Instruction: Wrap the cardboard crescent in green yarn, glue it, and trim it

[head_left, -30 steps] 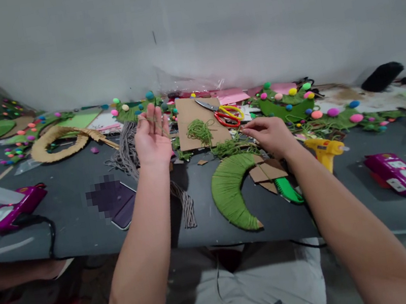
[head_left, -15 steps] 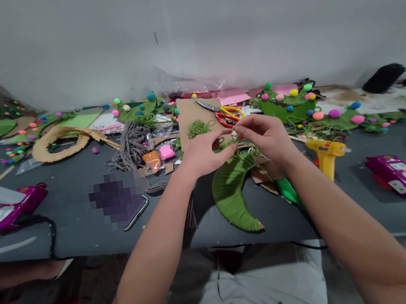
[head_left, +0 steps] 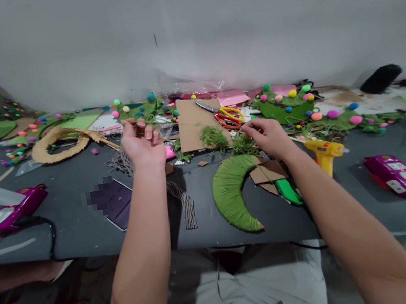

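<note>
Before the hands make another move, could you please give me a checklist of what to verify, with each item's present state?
1. Green crescent lying on the table: ok.
2. Wrapping covers the crescent's near tip: not ok, bare cardboard shows there.
3. Strand secure in the left hand and right hand: cannot tell, too fine to make out.
4. Loose green yarn neatly laid: not ok, it sits in a messy heap.
5. Scissors off the crescent: ok, they lie beyond it, partly on the cardboard sheet.
6. Yellow glue gun apart from the crescent: ok.
</note>
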{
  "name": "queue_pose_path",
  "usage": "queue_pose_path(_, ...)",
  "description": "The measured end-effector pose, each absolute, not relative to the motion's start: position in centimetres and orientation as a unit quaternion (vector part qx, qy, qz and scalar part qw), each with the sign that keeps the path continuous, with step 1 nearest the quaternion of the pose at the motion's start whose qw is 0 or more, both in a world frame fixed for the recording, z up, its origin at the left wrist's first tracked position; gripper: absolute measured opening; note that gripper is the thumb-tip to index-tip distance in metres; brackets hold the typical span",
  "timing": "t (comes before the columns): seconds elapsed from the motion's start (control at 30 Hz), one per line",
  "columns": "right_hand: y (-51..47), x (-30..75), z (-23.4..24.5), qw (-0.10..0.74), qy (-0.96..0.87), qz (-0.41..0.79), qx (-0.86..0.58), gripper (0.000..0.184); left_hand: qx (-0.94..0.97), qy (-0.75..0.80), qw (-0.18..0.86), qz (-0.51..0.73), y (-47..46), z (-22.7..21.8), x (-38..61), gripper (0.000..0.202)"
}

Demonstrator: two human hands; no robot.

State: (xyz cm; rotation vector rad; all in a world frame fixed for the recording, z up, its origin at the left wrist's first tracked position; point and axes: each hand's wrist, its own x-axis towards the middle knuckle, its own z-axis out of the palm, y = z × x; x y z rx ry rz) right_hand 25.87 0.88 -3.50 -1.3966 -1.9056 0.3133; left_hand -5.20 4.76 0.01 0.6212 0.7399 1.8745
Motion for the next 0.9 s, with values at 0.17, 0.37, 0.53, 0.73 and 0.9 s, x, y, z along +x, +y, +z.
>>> queue_pose_path(0.17,2.0,26.5,-4.3,0.454,-0.684,0.163,-0.548,0.026,0.180,0.271,0.502,0.801,5.2,-0.1,-6.7,0.039)
queue_pose_path(0.37,3.0,27.0,-4.4,0.520,-0.648,0.114,-0.544,0.024,0.201,0.243,0.506,0.803,4.9,0.0,-6.9,0.037)
queue_pose_path(0.53,3.3,27.7,-4.9,0.375,-0.740,-0.003,-0.558,0.022,0.222,0.209,0.523,0.795,4.7,0.2,-6.5,0.035)
queue_pose_path(0.73,4.0,29.0,-5.6,0.263,-0.769,0.000,-0.583,0.021,0.173,0.143,0.534,0.815,4.0,1.0,-6.2,0.033)
queue_pose_path(0.9,3.6,28.8,-5.3,0.245,-0.779,0.026,-0.576,0.025,0.188,0.146,0.528,0.815,3.6,1.2,-5.6,0.032)
